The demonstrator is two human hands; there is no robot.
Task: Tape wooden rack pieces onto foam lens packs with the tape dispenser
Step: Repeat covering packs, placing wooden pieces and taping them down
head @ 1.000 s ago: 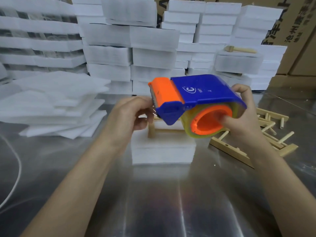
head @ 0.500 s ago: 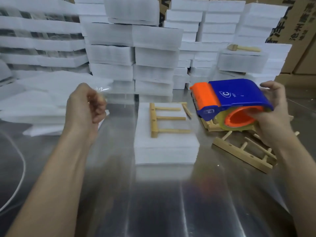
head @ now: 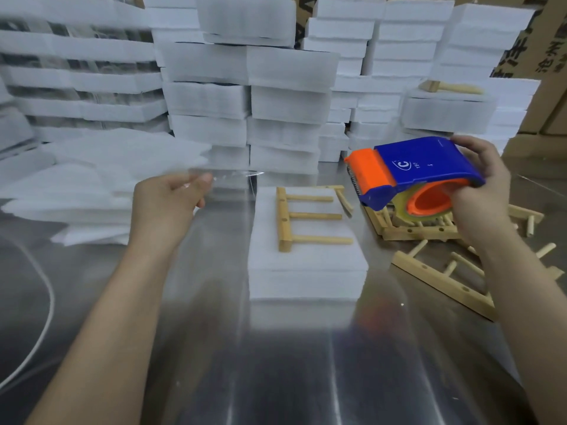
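**On the steel surface: a rack piece on its foam pack, tape held up to the left**

In the middle of the surface sits a white foam lens pack, lying flat and square to the view. On its top lies a wooden rack piece: a bar along the pack's left side with three pegs pointing right. A short loose peg lies tilted near the pack's far right corner.

Above and to the right of the pack, off the surface, is the tape dispenser, blue with an orange front and an orange core. The right hand grips it, fingers curled over the back of the blue shell and the thumb at the roll.

To the left of the pack the left hand is raised. Its fingers are curled together and pinch the end of a strip of clear tape, which runs right from the fingertips. Whether the strip reaches the dispenser cannot be made out.

Under and beside the right hand lies a pile of rack pieces. Stacks of foam packs fill the back, one at the right carrying a wooden part. Loose foam sheets are heaped at the left, a white cable curves along the left edge, and cardboard boxes stand at the far right.
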